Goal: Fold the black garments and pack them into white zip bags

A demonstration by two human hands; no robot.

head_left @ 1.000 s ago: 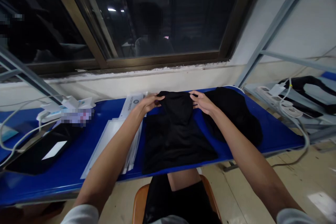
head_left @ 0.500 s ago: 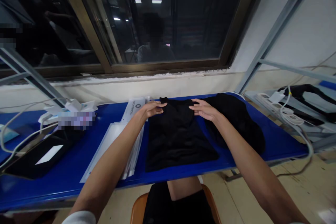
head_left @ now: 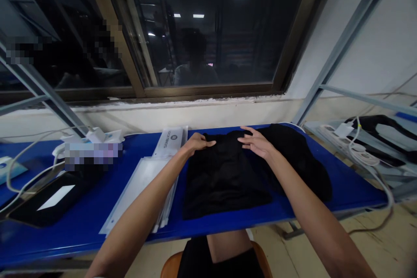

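Observation:
A folded black garment [head_left: 224,178] lies flat on the blue table in front of me; its exact kind does not show. At its upper left corner, my left hand [head_left: 197,143] is closed on the cloth, the thumb lying over the top edge. My right hand [head_left: 256,142] is at the upper right corner with fingers spread apart, and no cloth shows pinched between them. Just right of the garment rests a second heap of black cloth [head_left: 298,160], partly behind my right forearm.
Left of the garment are clear plastic zip bags [head_left: 137,193] and a printed grey bag [head_left: 169,141]. A power strip with white chargers [head_left: 96,135] and a black item with a white label [head_left: 55,197] lie farther left. Metal posts [head_left: 345,39] flank the table [head_left: 228,226].
My right hand's fingers have spread off the cloth's top edge. My left thumb has moved inward over the fabric, and the garment's top edge lies flatter. The camera view has shifted slightly.

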